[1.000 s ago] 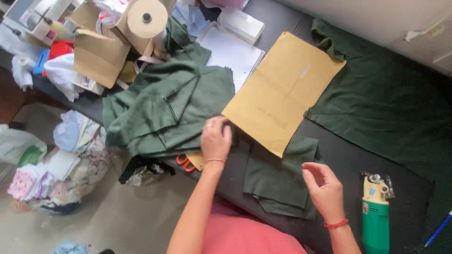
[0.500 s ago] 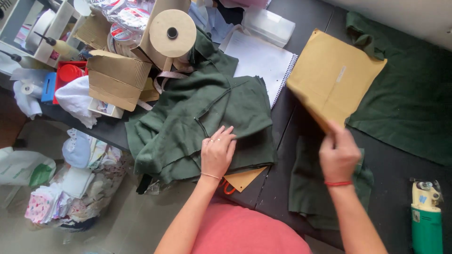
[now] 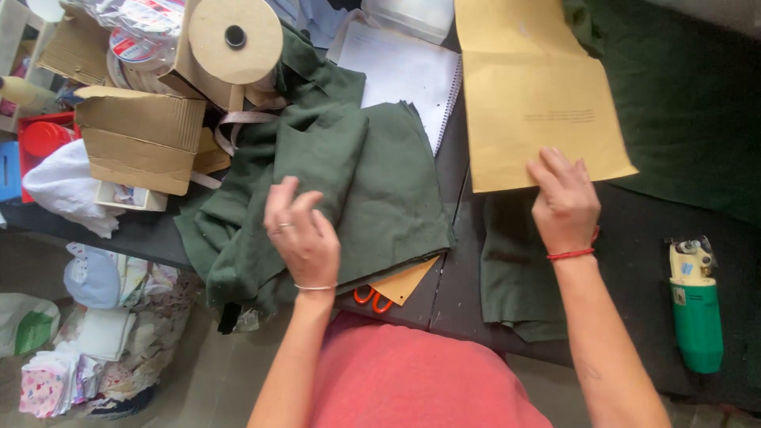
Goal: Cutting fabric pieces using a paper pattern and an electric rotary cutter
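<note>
The left hand (image 3: 305,234) is resting on a heap of dark green cloth (image 3: 349,178) in the middle of the frame, its fingers (image 3: 281,198) spread loosely and lying flat on the fabric rather than clenching it. The right hand (image 3: 564,202) is pressing on the lower edge of a large tan paper sheet (image 3: 531,87) at upper right — fingers stretched out flat, gripping nothing. Under that hand a smaller piece of green cloth (image 3: 515,269) is lying on the dark bench (image 3: 634,269), the paper overlapping its upper edge. A red band is sitting on the right wrist and a thin bracelet on the left.

Orange scissors (image 3: 371,299) are peeking out below the heap, beside a tan paper corner. A spiral notebook (image 3: 400,71) is lying at top centre, just beside the paper sheet. At upper left are a big roll of tape (image 3: 234,40) and a cardboard box (image 3: 143,139). At lower right — well apart from both hands — a green and cream power tool (image 3: 696,305) is lying on the bench.
</note>
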